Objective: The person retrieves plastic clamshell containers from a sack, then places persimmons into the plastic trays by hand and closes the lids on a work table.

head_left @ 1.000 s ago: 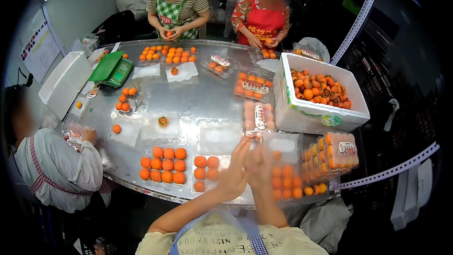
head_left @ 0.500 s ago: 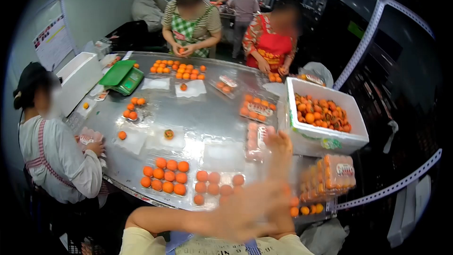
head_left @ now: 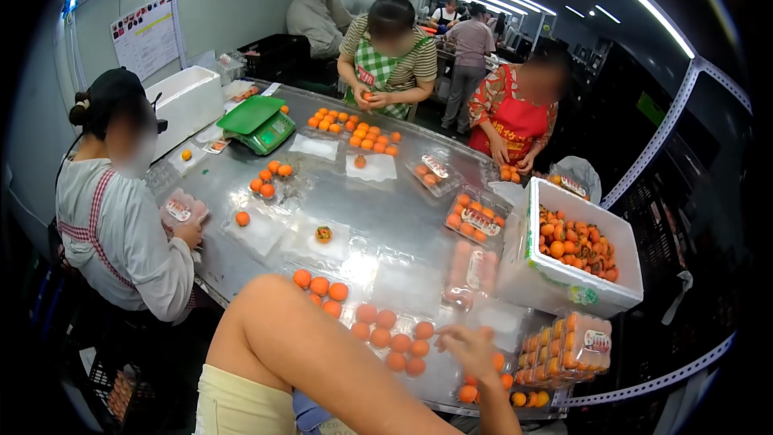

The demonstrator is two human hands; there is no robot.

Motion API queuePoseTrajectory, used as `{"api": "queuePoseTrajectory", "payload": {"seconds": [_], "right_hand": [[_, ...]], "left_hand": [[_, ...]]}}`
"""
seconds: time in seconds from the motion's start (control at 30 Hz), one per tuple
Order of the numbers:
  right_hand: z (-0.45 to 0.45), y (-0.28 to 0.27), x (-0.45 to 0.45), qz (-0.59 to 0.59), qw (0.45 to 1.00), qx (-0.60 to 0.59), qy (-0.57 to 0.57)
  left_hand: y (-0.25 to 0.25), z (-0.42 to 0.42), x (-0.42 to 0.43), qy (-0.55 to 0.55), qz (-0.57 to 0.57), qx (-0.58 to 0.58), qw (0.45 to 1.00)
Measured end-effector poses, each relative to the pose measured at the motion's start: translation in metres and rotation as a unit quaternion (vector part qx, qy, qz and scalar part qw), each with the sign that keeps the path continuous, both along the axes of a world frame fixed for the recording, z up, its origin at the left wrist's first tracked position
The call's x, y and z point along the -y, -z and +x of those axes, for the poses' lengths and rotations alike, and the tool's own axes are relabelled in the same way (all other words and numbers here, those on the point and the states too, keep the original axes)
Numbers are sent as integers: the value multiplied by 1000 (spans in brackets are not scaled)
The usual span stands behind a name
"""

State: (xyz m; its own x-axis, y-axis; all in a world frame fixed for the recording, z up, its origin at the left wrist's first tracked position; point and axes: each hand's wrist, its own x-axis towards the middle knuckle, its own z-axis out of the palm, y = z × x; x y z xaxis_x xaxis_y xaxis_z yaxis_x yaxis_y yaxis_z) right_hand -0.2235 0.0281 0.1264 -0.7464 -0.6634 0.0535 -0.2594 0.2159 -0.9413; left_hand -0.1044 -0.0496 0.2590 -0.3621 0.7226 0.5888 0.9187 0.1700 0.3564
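Observation:
My right hand (head_left: 469, 348) is over the front right of the metal table, fingers spread and bent, reaching left beside a clear tray of persimmons (head_left: 400, 343). I see nothing held in it. My left forearm (head_left: 346, 354) crosses the foreground from a raised elbow toward the bottom right; its hand lies outside the view. Behind that arm, another group of persimmons (head_left: 319, 285) is partly hidden. Loose persimmons (head_left: 498, 361) lie just right of my right hand. Beyond it is a closed, labelled pack (head_left: 471, 270), and a sheet of white paper (head_left: 498, 318) lies nearby.
A white foam box (head_left: 580, 294) full of persimmons stands at right, above stacked clear packs (head_left: 564, 350). A green scale (head_left: 258, 125) sits at back left. One co-worker (head_left: 121, 201) handles a pack at left; two others (head_left: 390, 56) (head_left: 515, 113) handle fruit across the table.
The view has turned, so the table appears shifted right. My hands, blurred and near each other before, have moved apart: the left has left the view, and the right is lower, by the tray.

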Motion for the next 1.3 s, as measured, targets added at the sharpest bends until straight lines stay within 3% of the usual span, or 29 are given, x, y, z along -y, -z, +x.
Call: {"api": "queuePoseTrajectory", "payload": {"seconds": [0.2, 0.4, 0.63, 0.73, 1.0, 1.3], "right_hand": [[6, 9, 6, 54, 996, 1, -78], [7, 24, 12, 97, 979, -76, -161], [0, 28, 19, 178, 936, -139, -270], [-10, 10, 17, 289, 884, -180, -319], [-58, -1, 20, 358, 858, -228, -288], [-44, 15, 21, 295, 907, -155, -259]], "left_hand": [[3, 7, -13, 10, 0, -5, 1000], [4, 16, -21, 26, 4, -2, 1000], [3, 21, -22, 37, 4, 2, 999], [4, 24, -25, 46, 3, 5, 999], [5, 32, -44, 52, 2, -3, 999], [6, 35, -59, 37, 16, -13, 999]]}}
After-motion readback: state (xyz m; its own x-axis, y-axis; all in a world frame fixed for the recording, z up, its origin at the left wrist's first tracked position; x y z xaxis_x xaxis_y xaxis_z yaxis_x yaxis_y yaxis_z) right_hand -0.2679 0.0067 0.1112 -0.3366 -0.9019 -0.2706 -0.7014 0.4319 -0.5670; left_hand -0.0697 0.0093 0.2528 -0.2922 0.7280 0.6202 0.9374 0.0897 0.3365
